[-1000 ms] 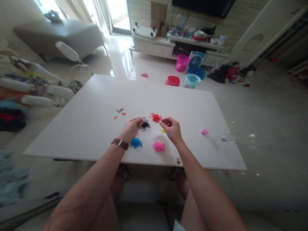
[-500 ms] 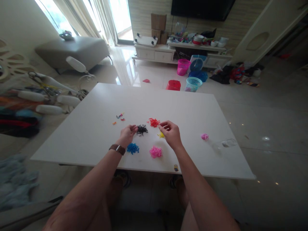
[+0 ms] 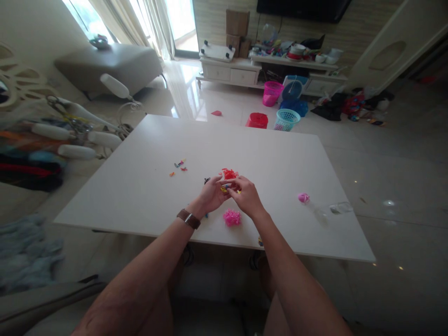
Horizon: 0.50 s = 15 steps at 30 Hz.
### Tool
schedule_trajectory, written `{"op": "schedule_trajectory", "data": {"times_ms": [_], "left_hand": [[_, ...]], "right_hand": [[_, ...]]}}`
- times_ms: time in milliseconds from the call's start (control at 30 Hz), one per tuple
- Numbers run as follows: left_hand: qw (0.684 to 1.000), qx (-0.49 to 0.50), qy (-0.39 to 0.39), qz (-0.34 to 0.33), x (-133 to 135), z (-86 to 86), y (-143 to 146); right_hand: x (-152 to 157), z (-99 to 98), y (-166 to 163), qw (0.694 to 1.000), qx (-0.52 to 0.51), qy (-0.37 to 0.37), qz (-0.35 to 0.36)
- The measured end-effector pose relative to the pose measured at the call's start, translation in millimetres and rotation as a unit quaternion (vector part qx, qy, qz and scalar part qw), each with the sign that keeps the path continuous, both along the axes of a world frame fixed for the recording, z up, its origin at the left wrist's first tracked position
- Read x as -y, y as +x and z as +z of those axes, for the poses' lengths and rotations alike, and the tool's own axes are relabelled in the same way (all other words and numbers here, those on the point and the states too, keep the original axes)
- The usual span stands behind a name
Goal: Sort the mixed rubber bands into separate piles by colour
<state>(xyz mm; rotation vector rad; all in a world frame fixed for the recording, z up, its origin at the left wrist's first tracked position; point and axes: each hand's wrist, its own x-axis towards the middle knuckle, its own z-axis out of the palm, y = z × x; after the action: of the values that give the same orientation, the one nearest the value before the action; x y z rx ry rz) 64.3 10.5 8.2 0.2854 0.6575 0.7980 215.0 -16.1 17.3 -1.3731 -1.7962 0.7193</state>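
My left hand [image 3: 213, 194] is turned palm up and slightly cupped above the white table [image 3: 280, 158]. Small yellow and blue rubber bands [image 3: 226, 188] show at its fingers. My right hand [image 3: 248, 197] meets it from the right, thumb and fingertips pinched together over these bands; what the pinch holds is too small to make out. Just beyond the hands lies a red pile of bands [image 3: 229, 173], and nearer me a pink pile [image 3: 232, 217]. Most of the black pile [image 3: 207, 180] and the blue pile [image 3: 206, 215] is hidden by my left hand and wrist.
A few loose mixed-colour bands [image 3: 180, 164] lie left of the hands. To the right are a pink-purple object [image 3: 304, 198] and a clear container [image 3: 340, 208] on its side. Beyond the table's far edge stand a red stool [image 3: 257, 120] and a light-blue basket [image 3: 287, 119].
My left hand has moved right, from the black pile to my right hand, and its palm now faces up. My right hand has shifted slightly from the red and yellow piles. The view has tilted slightly.
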Motion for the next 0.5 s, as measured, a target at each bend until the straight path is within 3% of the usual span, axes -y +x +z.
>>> {"op": "schedule_trajectory", "data": {"times_ms": [100, 233, 367, 500], "left_hand": [[1.000, 0.011, 0.009, -0.014, 2, 2.2, 3], [1.000, -0.022, 0.003, 0.001, 2, 3.6, 0], [0.993, -0.113, 0.011, 0.037, -4, 6.4, -15], [0.982, -0.145, -0.002, 0.119, -16, 10.8, -36]], "right_hand": [[0, -1.0, 0, 1.000, 0.008, -0.004, 0.013], [1, 0.7, 0, 0.999, -0.017, 0.002, -0.037], [2, 0.9, -1, 0.995, -0.069, -0.022, -0.075], [4, -6.2, -10, 0.997, -0.037, -0.053, -0.051]]}}
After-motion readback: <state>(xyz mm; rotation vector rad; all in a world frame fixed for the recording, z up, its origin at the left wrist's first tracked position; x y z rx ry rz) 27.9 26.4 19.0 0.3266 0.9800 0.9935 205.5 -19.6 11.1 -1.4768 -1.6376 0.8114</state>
